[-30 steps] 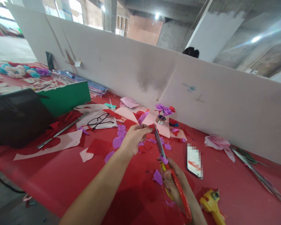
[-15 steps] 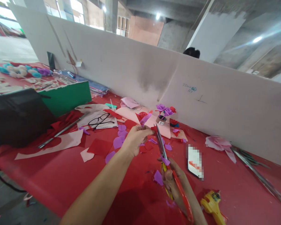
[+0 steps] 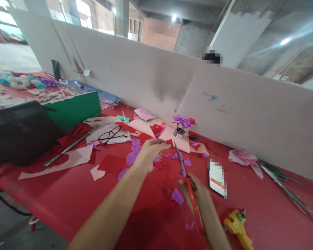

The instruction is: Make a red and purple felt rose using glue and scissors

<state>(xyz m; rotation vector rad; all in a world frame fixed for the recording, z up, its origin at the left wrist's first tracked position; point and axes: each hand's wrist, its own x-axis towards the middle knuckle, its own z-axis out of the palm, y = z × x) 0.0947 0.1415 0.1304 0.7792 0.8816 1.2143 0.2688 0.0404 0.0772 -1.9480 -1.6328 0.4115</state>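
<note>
Well, black glasses [image 3: 113,136] at left, on white sheet [image 3: 121,140]. Next, left hand [image 3: 150,154] over red table [image 3: 54,199], pinching small red scrap [image 3: 169,142]. Red-handled scissors [image 3: 191,193] just right of scrap, pointing away, right hand [image 3: 200,191] wrapped round them. Phone [image 3: 217,178] lying right of that hand; yellow glue gun [image 3: 237,225] at near right.

1 phone [image 3: 216,177] lying flat; 1 pair black glasses [image 3: 111,134] on white sheet [image 3: 122,139].
</note>
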